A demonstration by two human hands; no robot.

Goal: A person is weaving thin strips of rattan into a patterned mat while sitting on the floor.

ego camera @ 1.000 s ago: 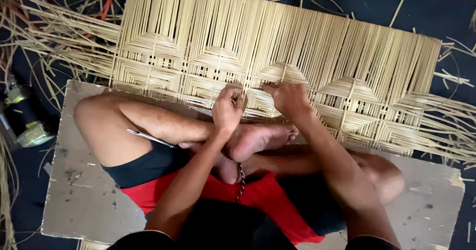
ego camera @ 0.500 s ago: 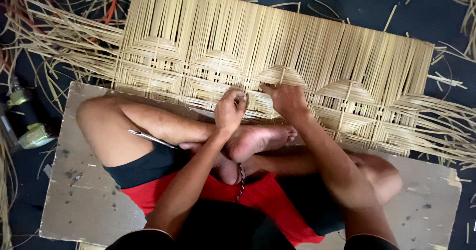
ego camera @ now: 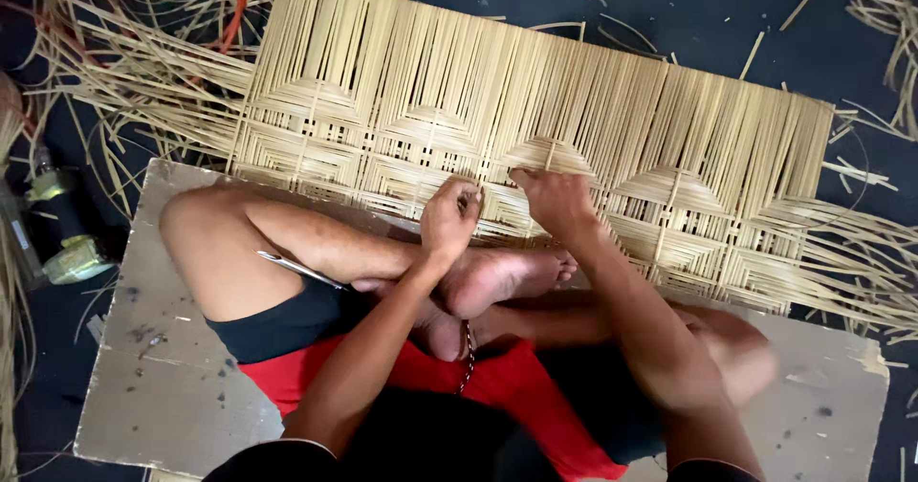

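The left hand [ego camera: 451,216] rests on the near edge of a woven mat [ego camera: 535,128] of pale straw-coloured strips, its fingers curled in and pinched on the strips right under them. Just beside it, on its outer side, the right hand [ego camera: 555,197] does much the same: fingers bent and closed on a thin strip at the foot of a fan-shaped motif, thumb tucked under. The 2 hands sit near each other without touching.

Beyond both hands the mat spreads away across a dark floor [ego camera: 727,23], with rows of triangular patterns and long unwoven strips standing upright in the weave. Loose strips [ego camera: 124,71] lie scattered far off the left hand's side, and more fray out past the right hand.

Directly below the hands is a bare foot [ego camera: 497,276] of the person's crossed legs, which rest on a grey board [ego camera: 163,386]. A thin metal tool [ego camera: 301,270] lies on the thigh near the left forearm.
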